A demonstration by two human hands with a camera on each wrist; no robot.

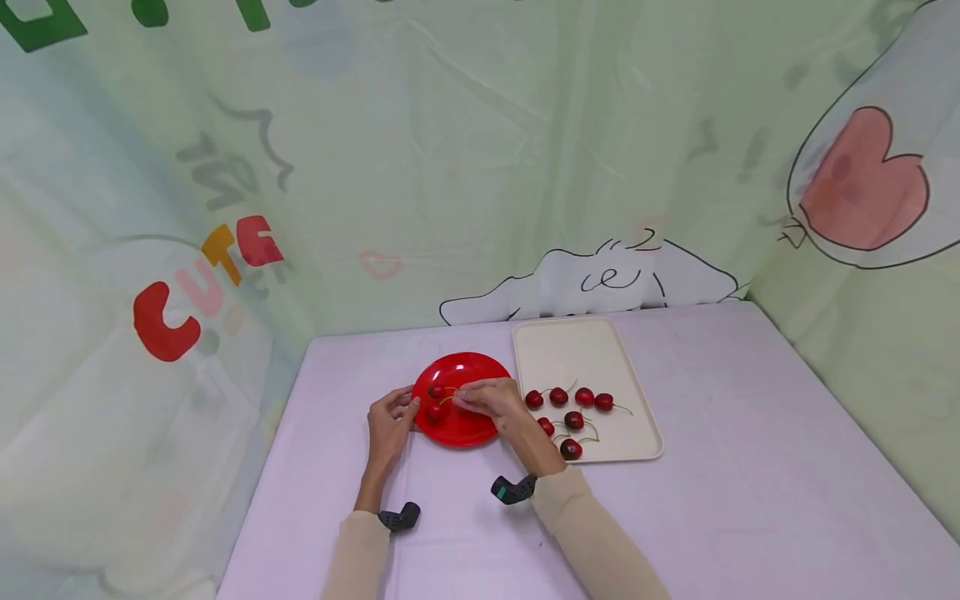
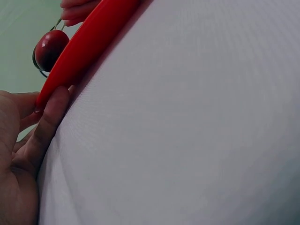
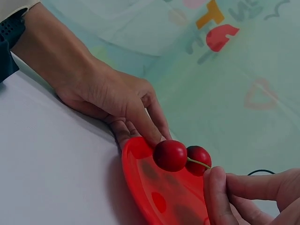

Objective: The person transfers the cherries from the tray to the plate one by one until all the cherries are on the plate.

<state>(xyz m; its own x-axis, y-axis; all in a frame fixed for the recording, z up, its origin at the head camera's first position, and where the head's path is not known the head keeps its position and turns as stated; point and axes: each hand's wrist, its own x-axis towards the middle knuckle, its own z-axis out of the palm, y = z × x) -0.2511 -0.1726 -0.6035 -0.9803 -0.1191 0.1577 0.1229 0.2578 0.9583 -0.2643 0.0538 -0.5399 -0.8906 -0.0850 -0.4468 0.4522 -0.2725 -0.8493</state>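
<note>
In the head view my left hand [image 1: 390, 423] grips the left rim of a red plate [image 1: 465, 432], thumb on top and fingers beneath. My right hand [image 1: 491, 398] is over the plate, pinching the thin green stem of a dark red cherry [image 3: 170, 155] between thumb and fingertips. A second cherry [image 3: 198, 160] sits right behind it in the right wrist view; whether its stem is also held I cannot tell. From the left wrist, one cherry [image 2: 51, 50] shows above the plate's edge [image 2: 89, 51], with right fingertips [image 2: 77, 11] beyond.
A cream rectangular tray [image 1: 570, 350] lies to the right of the plate, with several stemmed cherries [image 1: 573, 421] on its front half. My right forearm passes over the tray's lower left corner. A pale cloth covers the table [image 1: 712, 500]; a printed curtain [image 1: 480, 167] hangs behind.
</note>
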